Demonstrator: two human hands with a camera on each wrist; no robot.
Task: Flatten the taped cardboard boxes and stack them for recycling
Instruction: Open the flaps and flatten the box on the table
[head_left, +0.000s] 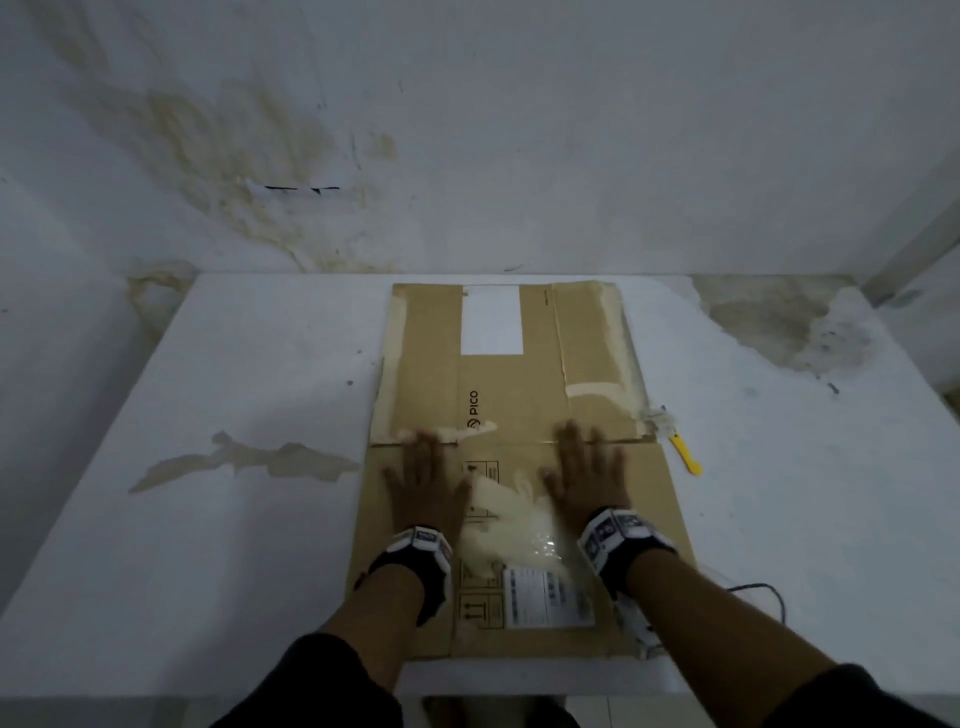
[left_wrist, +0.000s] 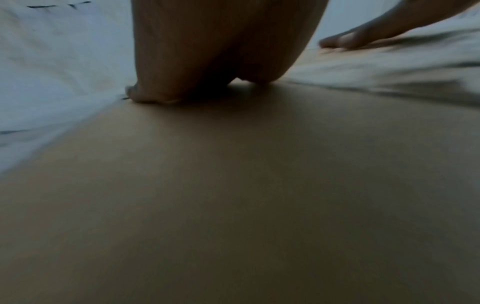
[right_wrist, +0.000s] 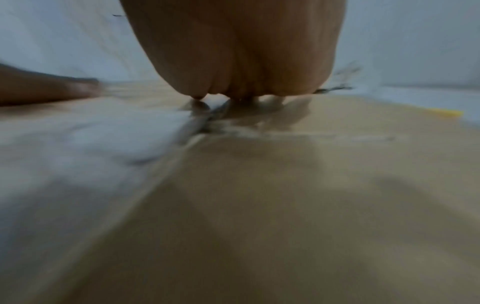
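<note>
A flattened brown cardboard box (head_left: 519, 395) with a PICO logo, a white label and torn tape lies on the white table (head_left: 234, 389). My left hand (head_left: 426, 478) presses flat on its near half, fingers spread and straight, tips at the fold line. To its right, my right hand (head_left: 587, 467) presses flat the same way. Crumpled clear tape (head_left: 509, 519) lies between them. In the left wrist view my left hand (left_wrist: 207, 51) rests on cardboard (left_wrist: 233, 195). The right wrist view shows my right hand (right_wrist: 239, 51) on the cardboard (right_wrist: 311, 205), blurred.
A yellow-handled cutter (head_left: 685, 454) lies on the table just right of the box, a yellow streak of the cutter (right_wrist: 446, 112) showing at the cardboard's edge. A dark cable (head_left: 758, 592) curls near my right forearm. A stained wall (head_left: 467, 130) stands directly behind the table.
</note>
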